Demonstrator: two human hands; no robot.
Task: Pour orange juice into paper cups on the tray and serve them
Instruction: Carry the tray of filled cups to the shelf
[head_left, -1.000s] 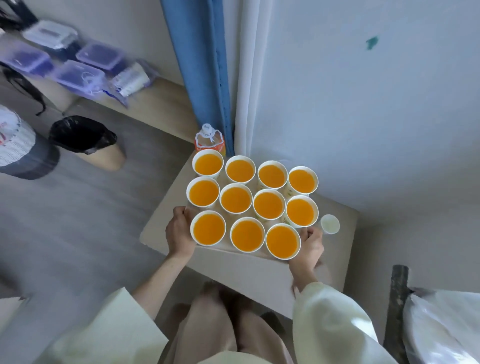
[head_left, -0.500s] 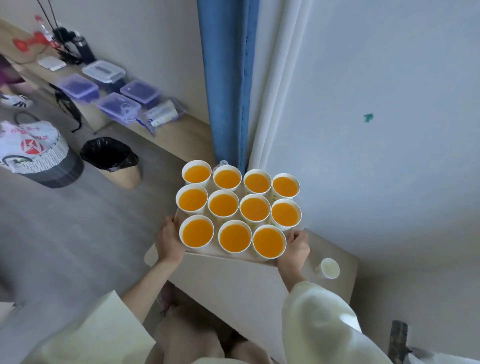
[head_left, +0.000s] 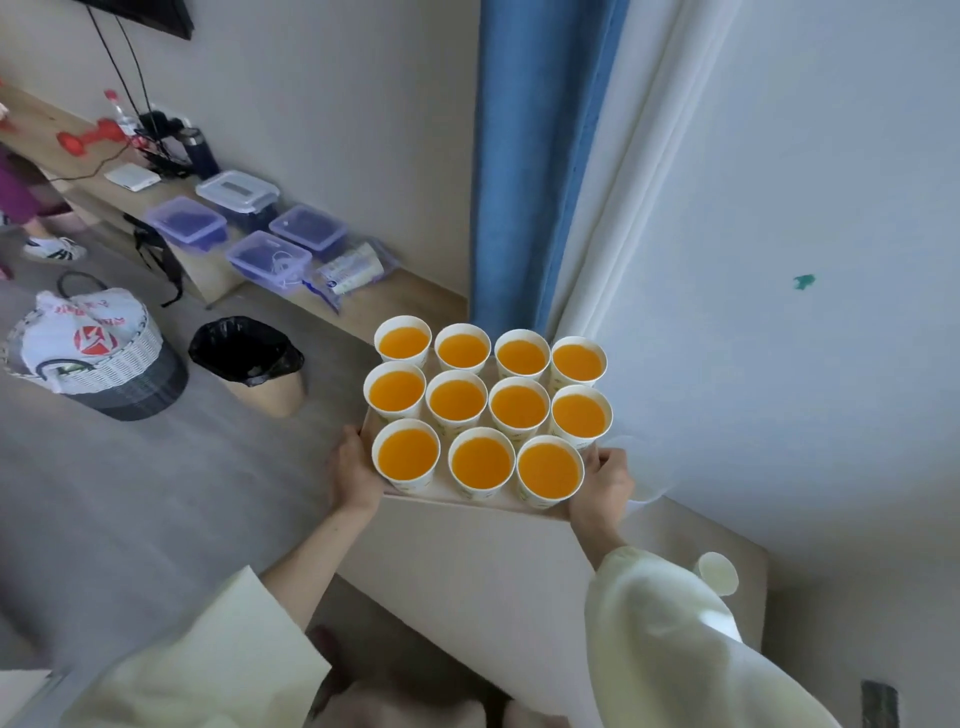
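Raised higher, the tray (head_left: 448, 502) bears eleven juice-filled paper cups (head_left: 457, 401), left grip (head_left: 353, 473) and right grip (head_left: 602, 488) clasping its ends.

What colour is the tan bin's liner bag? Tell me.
The liner bag is black, clearest in the head view.

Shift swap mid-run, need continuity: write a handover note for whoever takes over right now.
Left hand grips the tray at its left edge; right hand grips its near right corner.
The tray is held up off the table, roughly level, and carries eleven paper cups in rows of four, four and three.
Done: all eleven hold orange juice.
Left: carry and serve them, keeping the tray level because the cups are fairly full. One empty cup stands on the table, unfilled.
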